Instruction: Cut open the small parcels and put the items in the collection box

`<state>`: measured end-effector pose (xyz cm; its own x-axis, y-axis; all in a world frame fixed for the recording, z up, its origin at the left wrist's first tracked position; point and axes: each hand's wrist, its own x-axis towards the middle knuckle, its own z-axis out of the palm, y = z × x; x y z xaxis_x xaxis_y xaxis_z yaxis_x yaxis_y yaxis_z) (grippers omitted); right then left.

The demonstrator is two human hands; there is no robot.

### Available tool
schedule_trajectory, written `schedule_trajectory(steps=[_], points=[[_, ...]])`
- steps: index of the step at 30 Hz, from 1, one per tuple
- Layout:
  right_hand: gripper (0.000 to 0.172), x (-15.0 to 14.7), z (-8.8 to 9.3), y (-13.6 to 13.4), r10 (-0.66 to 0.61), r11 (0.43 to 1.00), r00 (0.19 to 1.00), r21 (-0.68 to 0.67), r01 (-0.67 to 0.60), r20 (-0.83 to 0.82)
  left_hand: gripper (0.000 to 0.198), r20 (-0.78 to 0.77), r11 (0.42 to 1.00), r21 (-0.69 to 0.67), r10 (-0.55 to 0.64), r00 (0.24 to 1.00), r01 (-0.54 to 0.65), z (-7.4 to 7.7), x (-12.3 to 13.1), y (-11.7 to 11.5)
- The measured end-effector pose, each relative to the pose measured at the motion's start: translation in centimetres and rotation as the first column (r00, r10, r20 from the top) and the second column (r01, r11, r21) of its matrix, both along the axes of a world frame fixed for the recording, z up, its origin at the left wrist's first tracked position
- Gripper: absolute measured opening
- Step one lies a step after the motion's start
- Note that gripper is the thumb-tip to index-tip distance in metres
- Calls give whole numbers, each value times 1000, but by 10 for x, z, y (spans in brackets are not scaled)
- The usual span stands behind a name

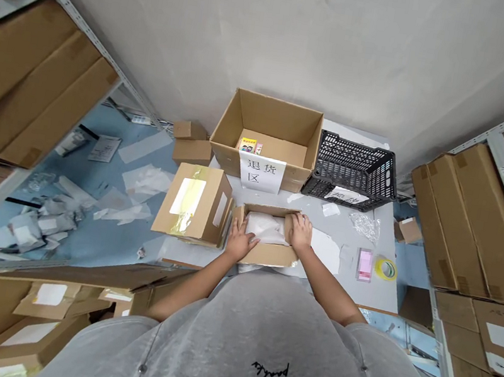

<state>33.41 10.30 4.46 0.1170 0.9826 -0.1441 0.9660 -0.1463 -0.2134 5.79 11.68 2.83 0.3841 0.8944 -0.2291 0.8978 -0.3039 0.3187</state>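
A small open cardboard box (269, 255) lies in front of me at the table's near edge, its flaps folded out. Inside it rests a white wrapped package (267, 228). My left hand (239, 242) grips the box's left side, fingers over the flap and thumb pointing inward beside the package. On the opposite side, my right hand (301, 231) is closed around the right flap, its fingertips bent over the edge. The undersides of both hands' grips are hidden.
On the table (389, 242) stand a taped carton (204, 206), a large open carton (268, 114) with small colourful packs, and a black plastic crate (355, 167). A yellow tape roll (385, 268) lies right. Cartons fill shelves on both sides; wrappers litter the floor.
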Motion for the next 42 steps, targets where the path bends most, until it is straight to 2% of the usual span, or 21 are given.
schedule_trajectory(steps=[3,5,7,11,15,17,20,22,24,27,29,33,36,39,42], points=[[92,12,3,2,38,999,999,24,-37,-18,43,-76,999,-42,14,997,-17,4,7,9],[103,14,1,7,45,999,998,4,-44,-36,44,-100,1000,-19,-7,995,5,6,12,13],[109,13,-3,15,29,999,998,-30,-31,-54,56,-84,998,31,-60,995,63,7,14,16],[110,15,-8,33,1,991,997,-135,-12,-80,88,-47,989,86,-119,992,123,6,13,18],[96,17,-6,44,5,978,997,-207,-21,-78,101,-58,987,39,-152,987,154,5,11,19],[97,12,-5,46,-23,975,999,-223,18,-24,96,-59,983,3,-184,981,185,6,12,19],[113,-6,-7,47,-104,963,989,-237,126,104,74,-79,981,-48,-192,978,189,7,16,18],[118,-20,-9,47,-140,957,977,-230,175,160,60,-82,983,-65,-174,981,169,8,20,17],[112,-31,-10,48,-150,959,974,-216,185,167,52,-73,988,-73,-140,987,134,7,24,16],[92,-40,-9,50,-184,959,975,-195,206,125,42,-56,994,-83,-79,995,74,5,29,16],[90,-41,-7,52,-216,953,972,-195,230,93,37,-64,996,-80,-34,997,29,5,31,18],[109,-26,1,57,-248,938,967,-262,226,-51,31,-125,998,-48,36,991,-43,9,36,24],[102,-1,8,54,-207,954,948,-266,140,-243,39,-140,999,-1,52,989,-53,12,39,29],[93,28,15,37,-127,990,940,-106,98,-317,50,-130,996,62,71,989,-64,12,39,31],[98,50,21,12,-155,984,971,63,169,-183,60,-116,995,81,64,991,-54,9,35,29]])
